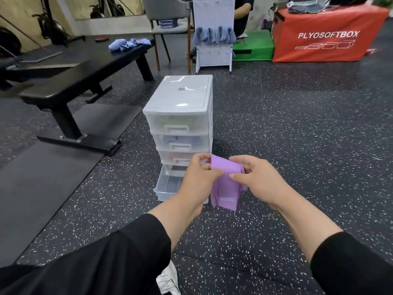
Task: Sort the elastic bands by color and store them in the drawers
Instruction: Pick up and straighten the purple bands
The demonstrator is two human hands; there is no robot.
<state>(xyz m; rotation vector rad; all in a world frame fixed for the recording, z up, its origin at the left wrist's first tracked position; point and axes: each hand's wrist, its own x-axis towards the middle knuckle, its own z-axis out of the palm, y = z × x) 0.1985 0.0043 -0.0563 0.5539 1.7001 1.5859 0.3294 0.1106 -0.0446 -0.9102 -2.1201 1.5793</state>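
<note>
A white plastic drawer unit [180,96] stands on the speckled floor in front of me. Its top three drawers are closed; greenish, bluish and reddish contents show faintly through their fronts. The bottom drawer [168,185] is pulled out and its visible part looks bare. Just above and right of that drawer, my left hand [200,175] and my right hand [255,177] both pinch a folded purple elastic band [225,186], which hangs down between them.
A black workout bench [70,81] sits to the left with blue cloths [129,44] on its far end. Behind the drawers stand a white pegboard rack [213,28] hung with blue cloths, a grey chair [168,15], a green block and a red plyo box [325,35].
</note>
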